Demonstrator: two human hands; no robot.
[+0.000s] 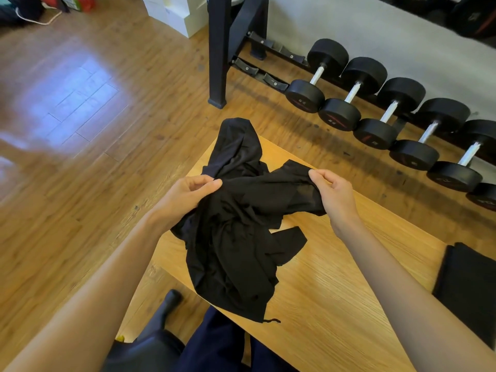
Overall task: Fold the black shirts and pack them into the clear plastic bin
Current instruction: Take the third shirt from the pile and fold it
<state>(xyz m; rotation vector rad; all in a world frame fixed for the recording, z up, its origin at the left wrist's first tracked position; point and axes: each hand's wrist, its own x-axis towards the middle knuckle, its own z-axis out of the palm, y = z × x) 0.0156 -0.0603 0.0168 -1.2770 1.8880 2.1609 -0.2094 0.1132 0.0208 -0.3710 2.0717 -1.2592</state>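
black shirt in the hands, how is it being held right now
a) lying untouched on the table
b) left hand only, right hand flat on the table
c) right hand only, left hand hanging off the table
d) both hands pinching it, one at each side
d: the left hand and the right hand each pinch the crumpled black shirt at its upper edge, above the wooden table.

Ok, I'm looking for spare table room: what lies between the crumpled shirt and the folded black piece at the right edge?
Bare wooden table in the head view, crossed only by the right forearm above it.
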